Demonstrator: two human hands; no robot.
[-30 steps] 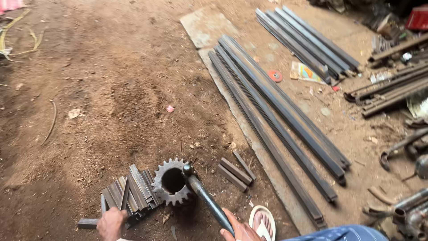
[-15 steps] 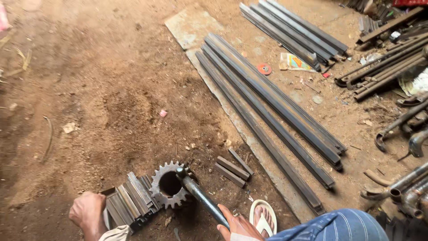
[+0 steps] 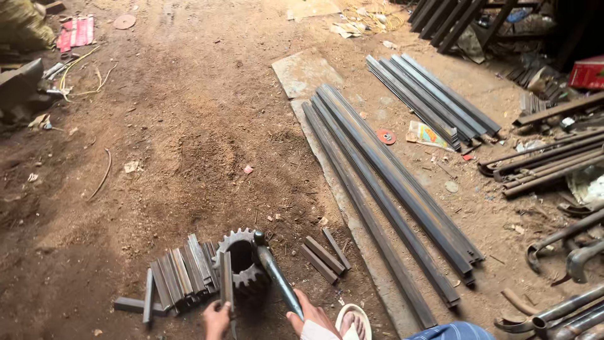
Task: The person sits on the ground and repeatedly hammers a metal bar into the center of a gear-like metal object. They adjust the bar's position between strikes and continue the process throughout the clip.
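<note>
**Steadying the piece on the gear**

On the dirt floor (image 3: pixel 189 145), a stack of short cut bars (image 3: pixel 179 277) lies left. The left hand (image 3: pixel 217 318) pinches one short steel piece (image 3: pixel 226 283) upright against the toothed gear (image 3: pixel 242 264). The right hand (image 3: pixel 311 315) grips the hammer (image 3: pixel 274 277). Judged: hold low, fingers away, strike squarely.

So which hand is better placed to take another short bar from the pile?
Probably the left hand: it is beside the short bars, touching one. The right hand grips the hammer at the gear.
</note>
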